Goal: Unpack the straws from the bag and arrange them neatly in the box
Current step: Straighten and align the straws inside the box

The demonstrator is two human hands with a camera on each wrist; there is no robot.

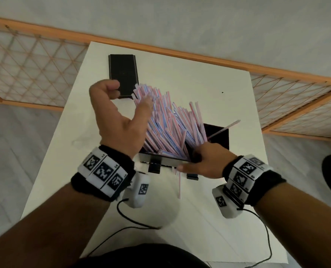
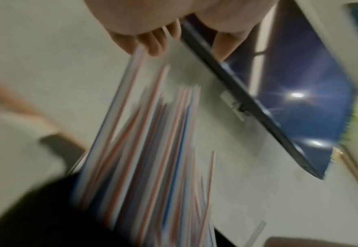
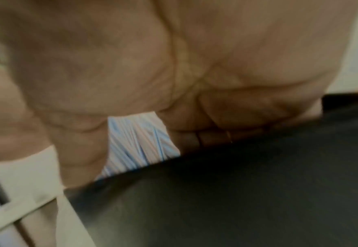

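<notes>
Striped straws (image 1: 168, 124) stood fanned and tilted in black box (image 1: 218, 136) on table; one straw (image 1: 179, 182) lay outside by its near edge.

Glossy striped plastic straws (image 1: 166, 124); matt black box (image 1: 218, 137); smooth white table (image 1: 199, 78).

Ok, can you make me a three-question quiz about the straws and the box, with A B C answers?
1. Where is the one loose straw?
A. On the table in front of the box
B. On the floor
C. On the black lid

2. What colours are the stripes on the straws?
A. Green and yellow
B. Red and blue
C. Black only

3. How do the straws sit in the box?
A. Flat and hidden
B. Tied in a bundle
C. Leaning and sticking out

Answers: 1 A, it lies on the white table by the box's near side. 2 B, red and blue lines show. 3 C, they fan out above the rim.
</notes>
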